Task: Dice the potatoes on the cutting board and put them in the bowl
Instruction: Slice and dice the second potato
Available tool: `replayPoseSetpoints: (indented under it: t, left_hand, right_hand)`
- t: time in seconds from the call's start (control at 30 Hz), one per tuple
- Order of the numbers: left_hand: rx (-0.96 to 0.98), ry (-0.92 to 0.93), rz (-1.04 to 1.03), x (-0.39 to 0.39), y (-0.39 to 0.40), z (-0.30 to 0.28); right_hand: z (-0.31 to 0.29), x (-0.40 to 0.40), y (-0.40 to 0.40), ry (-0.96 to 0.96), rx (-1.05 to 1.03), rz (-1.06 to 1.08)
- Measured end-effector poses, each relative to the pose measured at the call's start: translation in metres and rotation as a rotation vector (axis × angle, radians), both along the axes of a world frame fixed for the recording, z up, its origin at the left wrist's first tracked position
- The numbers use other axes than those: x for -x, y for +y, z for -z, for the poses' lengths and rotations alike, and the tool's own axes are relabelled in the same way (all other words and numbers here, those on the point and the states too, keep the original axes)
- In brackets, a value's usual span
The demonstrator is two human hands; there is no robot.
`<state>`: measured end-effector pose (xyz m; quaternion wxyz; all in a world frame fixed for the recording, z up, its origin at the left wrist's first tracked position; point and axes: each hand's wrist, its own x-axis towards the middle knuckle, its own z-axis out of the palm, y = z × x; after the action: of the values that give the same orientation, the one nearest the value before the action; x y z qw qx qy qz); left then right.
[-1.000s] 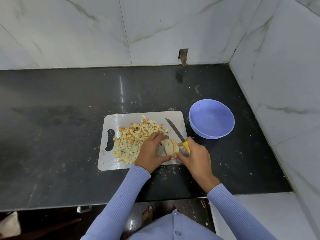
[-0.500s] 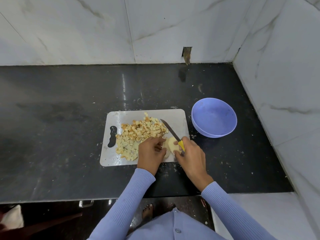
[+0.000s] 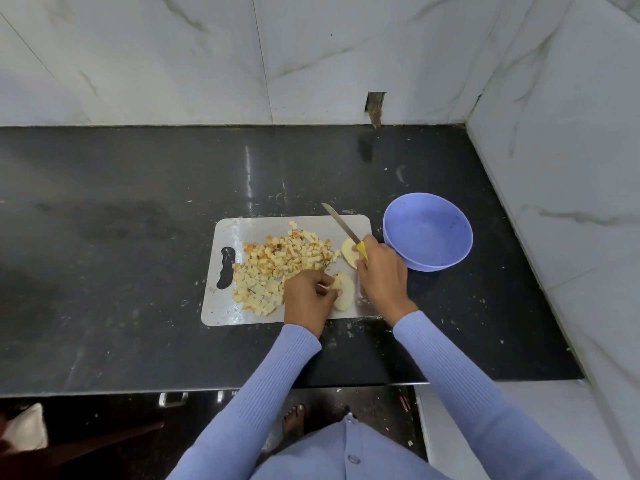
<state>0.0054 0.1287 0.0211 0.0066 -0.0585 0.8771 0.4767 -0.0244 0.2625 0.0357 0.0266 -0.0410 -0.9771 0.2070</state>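
Observation:
A white cutting board (image 3: 242, 230) lies on the black counter with a heap of diced potato (image 3: 280, 265) on its left and middle. My left hand (image 3: 306, 297) pinches a potato slice (image 3: 344, 292) at the board's near right. A second potato slice (image 3: 349, 252) lies farther back, beside my right hand (image 3: 381, 275). That hand grips the yellow handle of a knife (image 3: 341, 226), whose blade points up and to the left over the board. The purple bowl (image 3: 427, 233) stands just right of the board, and nothing shows in it.
The black counter (image 3: 138, 254) runs left from the board. Marble walls close it off at the back and on the right (image 3: 554, 133). The counter's front edge (image 3: 207, 389) has a dark floor below it.
The potato piece now lies as two separate slices. My right hand has drawn the knife back and to the right, its blade lifted off the potato. My left hand stays on the near slice.

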Motion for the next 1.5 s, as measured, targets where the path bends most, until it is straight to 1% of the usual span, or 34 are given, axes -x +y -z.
replayPoseSetpoints:
  t: [0.07,0.13,0.2,0.27,0.33,0.37,0.43,0.5,0.57,0.63,0.7,0.8,1.0,1.1,1.23,1.33,1.4,1.5]
  left_hand:
    - [0.166,0.058,0.084,0.001,0.002,0.002]
    - [0.281,0.084,0.193,0.002,0.001,0.002]
    - [0.378,0.112,0.365,0.005,-0.002,0.002]
    - [0.499,0.139,0.596,0.010,-0.005,0.001]
    - [0.581,0.100,0.746,0.015,-0.008,0.002]
    - [0.578,0.065,0.759,0.017,-0.010,0.004]
    - [0.532,0.029,0.710,0.017,-0.011,0.010]
    - [0.508,0.044,0.638,0.011,-0.008,0.016]
    - [0.511,0.064,0.544,0.002,-0.001,0.019]
    - [0.516,0.151,0.449,-0.007,0.006,0.021]
    - [0.509,0.227,0.402,-0.011,0.009,0.024]
    - [0.479,0.222,0.381,-0.014,0.008,0.027]
    - [0.456,0.253,0.384,-0.015,0.010,0.030]
    - [0.462,0.259,0.366,-0.016,0.011,0.033]
    - [0.432,0.227,0.328,-0.017,0.013,0.035]
    - [0.438,0.215,0.334,-0.017,0.014,0.035]
    - [0.456,0.240,0.330,-0.017,0.014,0.036]
    - [0.456,0.258,0.319,-0.018,0.015,0.036]
  right_hand:
    - [-0.003,-0.001,0.002,-0.004,0.036,0.002]
    - [-0.007,-0.012,0.003,-0.004,0.081,0.003]
    - [-0.009,-0.026,0.005,-0.034,0.133,0.018]
    - [-0.008,-0.043,0.008,-0.093,0.176,0.028]
    - [-0.005,-0.058,0.011,-0.160,0.189,0.033]
    - [-0.003,-0.064,0.013,-0.195,0.194,0.038]
    - [0.000,-0.073,0.013,-0.262,0.218,0.055]
    - [0.002,-0.078,0.012,-0.298,0.229,0.061]
    - [0.002,-0.082,0.011,-0.324,0.198,0.048]
    - [0.003,-0.085,0.012,-0.351,0.162,0.023]
    - [0.003,-0.088,0.012,-0.371,0.133,-0.012]
    - [0.003,-0.091,0.011,-0.395,0.090,-0.038]
    - [0.004,-0.091,0.008,-0.433,0.036,-0.021]
    - [0.003,-0.089,0.004,-0.445,-0.024,-0.019]
    - [0.001,-0.085,0.001,-0.475,-0.071,-0.034]
    - [0.000,-0.096,0.008,-0.522,-0.112,-0.034]
    - [-0.001,-0.113,0.015,-0.563,-0.158,-0.042]
    - [-0.001,-0.130,0.023,-0.571,-0.139,-0.050]
